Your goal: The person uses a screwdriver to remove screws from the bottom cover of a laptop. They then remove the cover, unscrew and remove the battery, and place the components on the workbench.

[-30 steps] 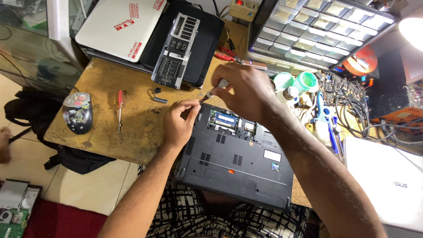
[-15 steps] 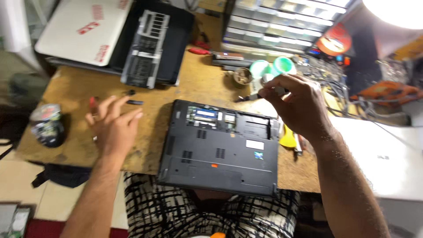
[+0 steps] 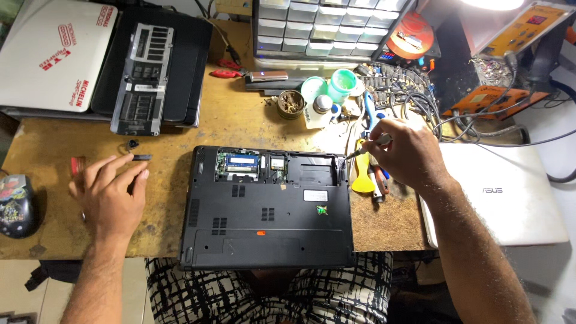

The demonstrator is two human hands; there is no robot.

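Far left of our left hand sits a computer mouse at the table edge. Left hand lies flat on the table, fingers spread wide, holding nothing. A red-handled screwdriver is just left of those fingers, and a small black bar sits just above the fingertips, touching or nearly so, we cannot tell. Up beyond the fingers: a white laptop and a black laptop with a cover plate on top. Between our hands lies an upside-down black laptop, its memory bay open. Right hand fingers are pinched on a thin tool, tip just beside the laptop's upper right corner. A yellow pry tool lies just below the fingers. White laptop right of the hand.
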